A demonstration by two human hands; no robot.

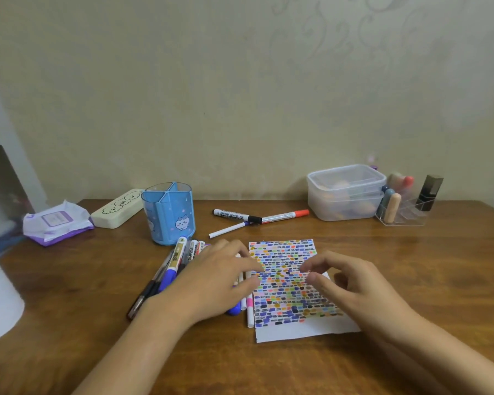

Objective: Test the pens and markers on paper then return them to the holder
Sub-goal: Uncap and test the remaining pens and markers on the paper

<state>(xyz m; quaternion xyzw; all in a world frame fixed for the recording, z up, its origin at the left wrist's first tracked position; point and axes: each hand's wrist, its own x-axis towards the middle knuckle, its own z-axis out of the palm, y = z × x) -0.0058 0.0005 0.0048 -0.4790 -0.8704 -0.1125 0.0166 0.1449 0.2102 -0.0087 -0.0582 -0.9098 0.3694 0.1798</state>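
Both hands are loose, neither grip holding anything. The left hand (pixel 220 277) lies flat over the pile of pens and markers (pixel 171 269) on the surface (pixel 97 280), just left of the paper (pixel 288 280). The right hand (pixel 351 283) hovers over the paper with fingers half curled. The blue holder (pixel 170 213) stands upright behind the pile, three more markers (pixel 257 219) lying to its right.

"WHITEBOARD MARKER" on black-capped marker (pixel 236 216)

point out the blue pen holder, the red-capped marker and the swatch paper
blue pen holder (pixel 170 216): head view, front wall
red-capped marker (pixel 285 215): head view, white barrel
swatch paper (pixel 285 252): head view, coloured upper area
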